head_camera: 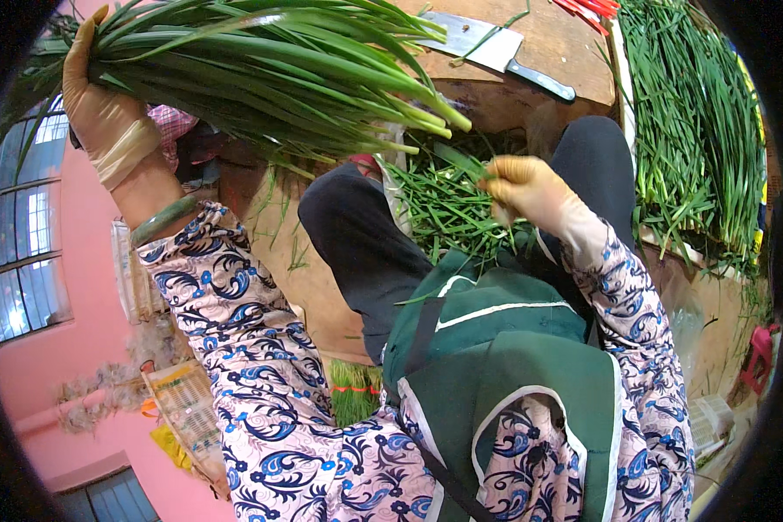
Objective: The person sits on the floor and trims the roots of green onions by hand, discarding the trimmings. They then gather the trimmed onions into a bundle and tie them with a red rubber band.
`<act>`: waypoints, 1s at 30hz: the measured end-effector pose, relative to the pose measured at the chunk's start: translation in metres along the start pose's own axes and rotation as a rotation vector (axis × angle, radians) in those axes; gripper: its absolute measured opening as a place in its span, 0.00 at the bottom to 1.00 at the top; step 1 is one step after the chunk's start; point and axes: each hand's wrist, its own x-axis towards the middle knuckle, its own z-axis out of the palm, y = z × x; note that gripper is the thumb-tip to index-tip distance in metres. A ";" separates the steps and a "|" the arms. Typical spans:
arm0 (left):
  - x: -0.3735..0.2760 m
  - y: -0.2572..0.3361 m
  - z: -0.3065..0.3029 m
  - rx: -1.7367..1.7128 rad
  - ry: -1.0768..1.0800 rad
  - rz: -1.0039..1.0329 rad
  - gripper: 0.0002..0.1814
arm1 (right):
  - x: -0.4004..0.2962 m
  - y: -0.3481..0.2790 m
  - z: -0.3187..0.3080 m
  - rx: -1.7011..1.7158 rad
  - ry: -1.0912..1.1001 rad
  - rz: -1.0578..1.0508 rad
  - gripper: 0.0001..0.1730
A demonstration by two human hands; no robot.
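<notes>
My left hand (pixel 104 111), in a thin glove, is raised at the upper left and grips a thick bunch of long green garlic chives (pixel 267 65). Their pale cut ends point to the right, and the leaf tips trail past my wrist. My right hand (pixel 528 189), also gloved, hovers between my knees with its fingers pinched together. A green leaf strip (pixel 460 160) runs to its fingertips, somewhat blurred. Below it, a heap of loose leaf trimmings (pixel 444 202) fills a container whose rim is mostly hidden.
A cleaver (pixel 496 49) with a dark handle lies on a wooden board (pixel 587 65) ahead, near red strips (pixel 587 10). On the right stands a pale-edged crate of chives (pixel 691 130). A tied bundle (pixel 355 391) lies by my left side. Woven sacks (pixel 186 417) rest along the pink wall.
</notes>
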 end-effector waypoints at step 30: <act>-0.030 -0.018 0.016 -0.150 -0.035 -0.190 0.10 | 0.036 -0.056 0.006 0.487 0.248 -0.348 0.08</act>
